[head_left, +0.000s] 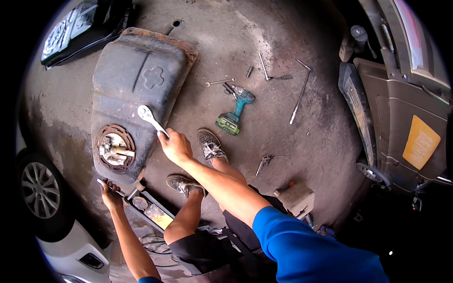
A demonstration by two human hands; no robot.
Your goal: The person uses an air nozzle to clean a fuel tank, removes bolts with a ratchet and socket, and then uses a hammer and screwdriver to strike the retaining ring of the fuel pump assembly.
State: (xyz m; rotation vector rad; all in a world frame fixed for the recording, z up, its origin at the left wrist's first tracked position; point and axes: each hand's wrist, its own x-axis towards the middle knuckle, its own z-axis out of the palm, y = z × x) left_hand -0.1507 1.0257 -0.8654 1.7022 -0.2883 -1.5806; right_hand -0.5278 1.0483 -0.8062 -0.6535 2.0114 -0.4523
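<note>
Fingers (166,137) of the right hand (175,147) clamp a ratchet wrench (150,118) over the fuel tank (137,75); left hand (111,194) grips a thin tool (107,184); the pump ring (115,147) looks still seated.

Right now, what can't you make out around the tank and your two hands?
- Head view: the tool in the left hand is mostly hidden by the fingers and the fuel tank edge.
- Ratchet wrench handle end: covered by the right hand.
- Pump fitting: details too small.
- Floor tools by the cordless driver: too small to identify.
</note>
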